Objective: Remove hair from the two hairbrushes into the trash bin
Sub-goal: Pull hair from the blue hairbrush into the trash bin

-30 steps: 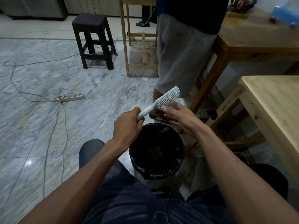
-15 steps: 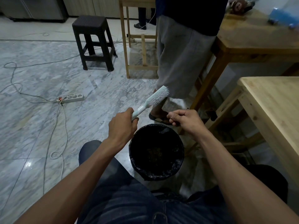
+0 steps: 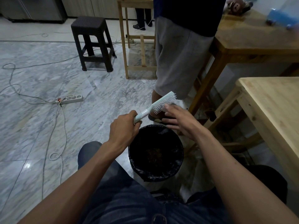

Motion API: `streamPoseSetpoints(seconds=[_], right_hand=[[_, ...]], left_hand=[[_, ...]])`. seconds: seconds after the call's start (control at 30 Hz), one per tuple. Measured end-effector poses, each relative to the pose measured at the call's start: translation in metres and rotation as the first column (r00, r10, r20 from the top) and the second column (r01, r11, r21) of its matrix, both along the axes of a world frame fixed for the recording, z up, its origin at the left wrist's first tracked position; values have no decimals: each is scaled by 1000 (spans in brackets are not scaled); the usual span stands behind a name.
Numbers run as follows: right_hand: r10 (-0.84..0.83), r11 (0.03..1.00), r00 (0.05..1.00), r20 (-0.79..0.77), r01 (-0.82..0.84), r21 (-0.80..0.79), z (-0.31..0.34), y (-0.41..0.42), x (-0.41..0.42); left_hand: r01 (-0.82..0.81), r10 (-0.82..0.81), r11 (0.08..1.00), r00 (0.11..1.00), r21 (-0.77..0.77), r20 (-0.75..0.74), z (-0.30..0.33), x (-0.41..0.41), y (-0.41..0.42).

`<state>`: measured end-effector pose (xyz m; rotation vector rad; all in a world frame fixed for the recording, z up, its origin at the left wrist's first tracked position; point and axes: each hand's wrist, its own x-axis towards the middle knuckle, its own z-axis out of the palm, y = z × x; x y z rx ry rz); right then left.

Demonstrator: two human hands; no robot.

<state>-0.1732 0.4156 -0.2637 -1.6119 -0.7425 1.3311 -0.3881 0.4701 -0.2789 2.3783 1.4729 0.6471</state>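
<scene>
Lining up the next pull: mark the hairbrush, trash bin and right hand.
hairbrush point(image 3: 163, 102), head view, bristle head.
trash bin point(image 3: 178, 152), head view, right rim.
right hand point(image 3: 179, 122), head view, back of hand.

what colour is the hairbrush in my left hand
Pale mint green, with white bristles. The hairbrush shows clearly in the head view, gripped by the left hand.

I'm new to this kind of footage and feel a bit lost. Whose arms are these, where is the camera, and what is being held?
There is no machine here. A seated person wears a camera on the head, looking down at their own hands. The left hand grips the handle of a pale hairbrush. The right hand is open, fingers by the bristles. Below, on the marble floor, stands a black-lined trash bin. Another person stands behind it, beside wooden tables.
</scene>
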Motion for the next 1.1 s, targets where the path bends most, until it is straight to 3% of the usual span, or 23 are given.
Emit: streamPoseSetpoints(seconds=[0.07, 0.2, 0.4, 0.57, 0.73, 0.87, 1.0, 1.1], right_hand=[[-47, 997, 995, -86, 51, 52, -2, 2, 0], [-108, 982, 993, -48, 114, 150, -5, 2, -7], [-94, 987, 969, 227, 60, 151, -8, -7, -1], [-207, 967, 964, 166, 175, 184, -3, -12, 1], [-413, 901, 910, 28, 405, 154, -6, -10, 17], [-192, 981, 958, 213, 185, 52, -10, -18, 14], [115, 991, 900, 421, -74, -114, -18, -17, 2], [117, 992, 982, 151, -122, 26, -17, -12, -7]], left_hand=[[33, -34, 999, 999, 14, 8, -1, 0, -1], [53, -53, 999, 998, -6, 41, -3, -2, -2], [64, -64, 998, 998, 2, 15, -2, -3, 1], [60, -60, 998, 998, 29, -3, -1, 1, 0], [12, -8, 998, 997, 58, -78, -2, -3, 4], [-19, 22, 999, 997, 32, -77, -7, -11, 4], [16, -16, 1000, 999, 0, -35, -5, -7, 1], [74, -72, 995, 997, -71, 36, -1, -3, -1]])
